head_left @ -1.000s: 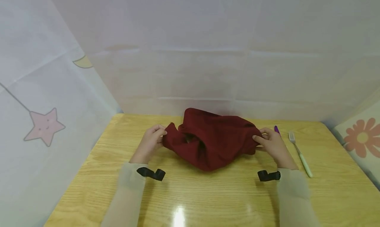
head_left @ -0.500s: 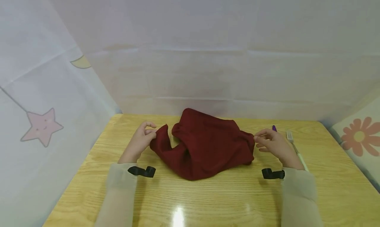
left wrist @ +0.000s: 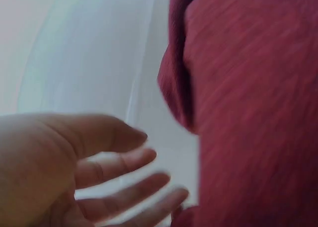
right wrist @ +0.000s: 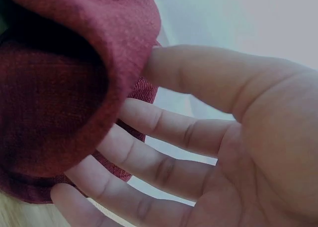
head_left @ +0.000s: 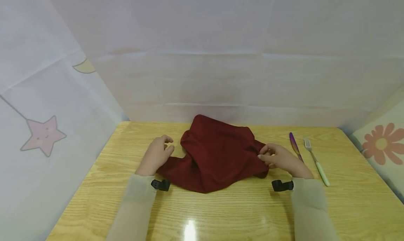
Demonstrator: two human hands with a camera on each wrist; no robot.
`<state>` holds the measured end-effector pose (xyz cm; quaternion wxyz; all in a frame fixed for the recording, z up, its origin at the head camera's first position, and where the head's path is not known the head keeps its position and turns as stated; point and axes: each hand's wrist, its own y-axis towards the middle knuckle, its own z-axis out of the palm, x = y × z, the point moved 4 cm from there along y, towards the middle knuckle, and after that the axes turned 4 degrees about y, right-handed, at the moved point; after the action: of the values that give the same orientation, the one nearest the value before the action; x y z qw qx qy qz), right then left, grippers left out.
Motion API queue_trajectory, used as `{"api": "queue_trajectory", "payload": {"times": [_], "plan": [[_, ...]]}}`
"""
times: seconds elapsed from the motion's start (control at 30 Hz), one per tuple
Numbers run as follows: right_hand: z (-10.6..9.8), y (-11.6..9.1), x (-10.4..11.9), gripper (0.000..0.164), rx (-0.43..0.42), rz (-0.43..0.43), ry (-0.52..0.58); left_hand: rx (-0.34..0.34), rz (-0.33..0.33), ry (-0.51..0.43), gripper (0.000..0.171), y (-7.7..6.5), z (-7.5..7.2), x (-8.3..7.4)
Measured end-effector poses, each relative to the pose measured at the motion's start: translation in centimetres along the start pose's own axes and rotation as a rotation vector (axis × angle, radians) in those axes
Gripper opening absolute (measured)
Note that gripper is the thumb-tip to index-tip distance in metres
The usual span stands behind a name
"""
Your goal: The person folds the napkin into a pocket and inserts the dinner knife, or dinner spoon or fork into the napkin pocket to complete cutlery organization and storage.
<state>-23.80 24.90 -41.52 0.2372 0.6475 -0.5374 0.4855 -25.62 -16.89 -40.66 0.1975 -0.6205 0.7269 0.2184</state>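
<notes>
A dark red cloth (head_left: 217, 153) lies rumpled on the wooden table, with raised folds and its front edge spread toward the person. At its left corner my left hand (head_left: 156, 155) hovers with thumb and fingers loosely bent and apart; nothing lies between them in the left wrist view, where the cloth (left wrist: 258, 108) fills the right side. My right hand (head_left: 279, 158) is at the cloth's right end, thumb and fingertips close together on the edge. In the right wrist view a fold of the cloth (right wrist: 124, 63) meets the thumb and hides several fingertips.
To the right of the right hand lie a knife (head_left: 294, 144) with a purple end and a fork (head_left: 317, 162) with a pale green handle. A pale fabric backdrop (head_left: 202, 76) rises behind the table (head_left: 202, 216) and at both sides.
The left hand drew the cloth's left corner outward, then let it go; that corner now lies down. The right hand came off the right edge, then moved back inward onto it. The knife is uncovered.
</notes>
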Motion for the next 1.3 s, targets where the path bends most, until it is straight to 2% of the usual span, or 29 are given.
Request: {"api": "queue_trajectory", "payload": {"times": [0.07,0.17,0.33,0.47,0.57,0.67,0.77,0.9,1.07,1.2,1.3], "plan": [[0.0,0.1,0.0,0.032,-0.003,0.004,-0.007,-0.004,0.049,-0.02,0.028,0.1,0.6,-0.8],[0.0,0.3,-0.3,0.038,-0.016,0.021,-0.031,0.055,0.069,-0.027,0.028,0.1,1.7,-1.4],[-0.3,0.6,-0.9,0.064,-0.085,0.085,-0.127,0.182,0.008,-0.031,0.05,0.0,3.4,-1.7],[-0.4,0.8,-1.1,0.085,-0.12,0.129,-0.176,0.197,-0.011,-0.083,0.058,-0.1,4.0,-2.1],[-0.2,0.9,-1.3,0.089,-0.124,0.154,-0.149,0.198,0.0,-0.153,0.058,-0.1,4.3,-2.5],[0.0,1.1,-1.7,0.088,-0.112,0.17,-0.092,0.205,0.026,-0.193,0.056,-0.1,4.6,-2.8],[0.1,1.3,-2.1,0.084,-0.097,0.184,-0.034,0.222,0.052,-0.186,0.053,0.0,5.0,-2.9],[-0.2,1.3,-2.3,0.069,-0.122,0.158,-0.035,0.242,0.079,-0.17,0.049,0.0,4.9,-2.7],[-1.5,1.0,-1.9,0.051,-0.22,0.07,-0.031,0.217,0.083,-0.204,0.047,0.0,3.4,-2.2],[-2.7,0.5,-1.7,0.045,-0.299,0.018,0.054,0.175,0.099,-0.202,0.048,0.0,1.9,-1.7],[-3.6,-0.2,-1.5,0.042,-0.38,-0.025,0.036,0.148,0.098,-0.199,0.044,0.0,1.0,-1.0]]}}
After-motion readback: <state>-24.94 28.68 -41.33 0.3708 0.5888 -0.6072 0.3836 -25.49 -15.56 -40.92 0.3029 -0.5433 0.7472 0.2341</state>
